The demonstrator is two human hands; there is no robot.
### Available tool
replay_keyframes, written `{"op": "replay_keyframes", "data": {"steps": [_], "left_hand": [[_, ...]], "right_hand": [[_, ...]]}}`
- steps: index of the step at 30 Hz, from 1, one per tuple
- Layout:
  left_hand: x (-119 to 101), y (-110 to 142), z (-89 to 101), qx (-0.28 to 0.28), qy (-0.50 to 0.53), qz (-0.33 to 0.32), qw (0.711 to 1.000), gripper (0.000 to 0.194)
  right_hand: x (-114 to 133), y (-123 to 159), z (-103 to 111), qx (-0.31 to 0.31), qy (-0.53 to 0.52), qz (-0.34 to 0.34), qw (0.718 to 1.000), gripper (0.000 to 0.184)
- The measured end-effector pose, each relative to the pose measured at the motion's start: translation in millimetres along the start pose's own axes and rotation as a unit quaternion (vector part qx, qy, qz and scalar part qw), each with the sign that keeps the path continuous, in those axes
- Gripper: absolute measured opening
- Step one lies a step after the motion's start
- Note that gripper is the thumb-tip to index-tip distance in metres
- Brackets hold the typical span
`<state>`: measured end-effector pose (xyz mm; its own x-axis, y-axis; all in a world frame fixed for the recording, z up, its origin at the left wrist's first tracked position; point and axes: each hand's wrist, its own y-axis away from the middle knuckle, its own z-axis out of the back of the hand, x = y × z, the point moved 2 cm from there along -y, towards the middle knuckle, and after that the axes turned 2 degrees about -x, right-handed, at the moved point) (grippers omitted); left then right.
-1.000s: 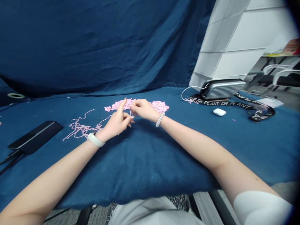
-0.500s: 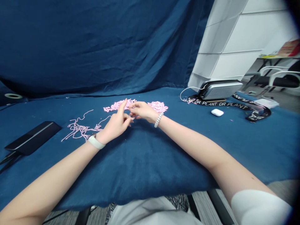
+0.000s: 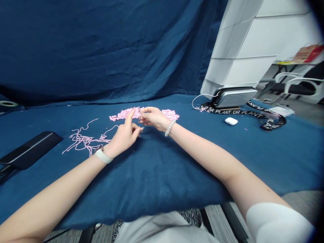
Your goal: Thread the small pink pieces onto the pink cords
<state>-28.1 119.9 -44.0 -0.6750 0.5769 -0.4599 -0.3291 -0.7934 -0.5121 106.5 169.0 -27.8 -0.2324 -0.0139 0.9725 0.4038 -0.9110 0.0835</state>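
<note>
A flat piece of pink knitted yarn (image 3: 121, 114) lies on the blue cloth-covered table (image 3: 157, 168), partly hidden behind my hands. Loose pink yarn (image 3: 83, 140) trails from it to the left. My left hand (image 3: 124, 135), with a white wristband, has its forefinger raised and the other fingers curled near the yarn strand. My right hand (image 3: 153, 118), wearing a bead bracelet, pinches at the near edge of the knitted piece, fingers closed. The two hands almost touch.
A black flat device (image 3: 27, 153) lies at the left. At the right are a silver ribbed case (image 3: 234, 97), a black lanyard printed "DR PLANT" (image 3: 253, 113) and a white earbud case (image 3: 231, 121). A blue backdrop hangs behind; a white panel and chairs stand far right.
The view has drifted slightly right. My hands stay together at the knitted piece, with only small finger movements.
</note>
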Motion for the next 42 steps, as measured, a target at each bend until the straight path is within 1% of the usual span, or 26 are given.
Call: {"op": "replay_keyframes", "data": {"steps": [2,4,6,8,12,15,17,19,21,23,25,26,29,30,31,32,33,34,36,37,38,39,41,42], "left_hand": [[1.2,-0.1,0.6,-0.01,-0.013,0.002,1.0,0.072],[2.0,0.2,0.0,-0.011,-0.026,0.002,1.0,0.071],[2.3,1.0,-1.3,-0.003,-0.036,0.002,0.999,0.069],[2.3,1.8,-2.0,0.001,-0.052,0.002,0.999,0.067],[1.9,2.1,-0.6,-0.01,-0.082,-0.005,0.997,0.068],[1.6,2.2,0.6,-0.025,-0.087,-0.008,0.996,0.068],[2.4,2.6,0.2,-0.03,-0.083,-0.005,0.996,0.067],[4.4,3.0,-0.9,-0.031,-0.076,-0.005,0.997,0.065],[7.8,2.6,-1.6,-0.031,-0.073,-0.009,0.997,0.058],[12.5,1.1,-1.3,-0.025,-0.068,-0.01,0.997,0.043],[18.2,-1.9,0.5,-0.014,-0.067,-0.002,0.998,0.026],[20.9,-3.9,1.8,-0.005,-0.072,0.005,0.997,0.023],[26.8,-11.5,6.4,0.04,-0.069,0.038,0.996,0.026],[27.5,-14.2,8.0,0.057,-0.043,0.059,0.996,0.028],[27.0,-16.7,9.8,0.066,0.004,0.087,0.994,0.029],[25.2,-19.0,11.8,0.065,0.074,0.116,0.988,0.029],[22.0,-20.9,14.1,0.055,0.159,0.143,0.975,0.026],[17.4,-22.4,16.6,0.039,0.255,0.163,0.952,0.022],[4.8,-24.1,21.2,0.023,0.436,0.172,0.883,0.017],[-1.9,-24.1,23.4,0.019,0.496,0.174,0.85,0.019],[-7.9,-23.7,25.4,0.005,0.533,0.177,0.828,0.021],[-13.1,-22.7,26.8,-0.012,0.545,0.18,0.818,0.022],[-22.0,-19.3,25.5,-0.034,0.527,0.197,0.826,0.023],[-26.0,-17.0,22.5,-0.032,0.512,0.206,0.833,0.023]], "right_hand": [[-1.8,1.2,0.6,0.049,0.066,-0.005,0.997,0.053],[-5.4,1.7,-0.9,0.096,0.099,-0.009,0.99,0.056],[-9.8,0.2,-2.9,0.101,0.089,-0.011,0.991,0.058],[-14.4,-2.6,-5.4,0.082,0.061,-0.012,0.995,0.058],[-19.6,-5.8,-13.9,0.053,-0.009,-0.015,0.998,0.047],[-17.0,-4.7,-19.0,0.032,-0.075,-0.02,0.996,0.047],[-12.2,-4.2,-18.6,0.02,-0.123,-0.025,0.992,0.047],[-5.6,-4.9,-13.1,0.0,-0.17,-0.022,0.985,0.046],[2.0,-6.6,-3.0,-0.029,-0.205,-0.007,0.978,0.049],[8.4,-7.8,9.2,-0.061,-0.216,0.014,0.974,0.053],[11.0,-7.0,20.8,-0.093,-0.215,0.021,0.972,0.053],[10.5,-5.6,25.5,-0.098,-0.211,0.022,0.972,0.053],[1.1,3.1,35.3,-0.085,-0.192,0.016,0.978,0.05],[-4.9,7.5,37.6,-0.079,-0.186,0.007,0.979,0.051],[-11.7,12.6,39.7,-0.075,-0.182,0.001,0.98,0.052],[-19.3,18.3,41.4,-0.072,-0.176,-0.002,0.982,0.052],[-27.5,24.4,42.7,-0.07,-0.17,-0.008,0.983,0.053],[-35.9,30.9,43.8,-0.073,-0.167,-0.013,0.983,0.054],[-52.3,44.2,44.5,-0.073,-0.158,-0.032,0.984,0.057],[-59.3,50.6,44.3,-0.074,-0.15,-0.04,0.985,0.057],[-65.5,56.7,43.5,-0.072,-0.137,-0.055,0.986,0.057],[-70.0,62.3,42.4,-0.067,-0.12,-0.065,0.988,0.055],[-73.4,71.9,38.7,-0.057,-0.074,-0.07,0.993,0.053],[-72.2,76.0,35.9,-0.051,-0.044,-0.064,0.996,0.053]]}}
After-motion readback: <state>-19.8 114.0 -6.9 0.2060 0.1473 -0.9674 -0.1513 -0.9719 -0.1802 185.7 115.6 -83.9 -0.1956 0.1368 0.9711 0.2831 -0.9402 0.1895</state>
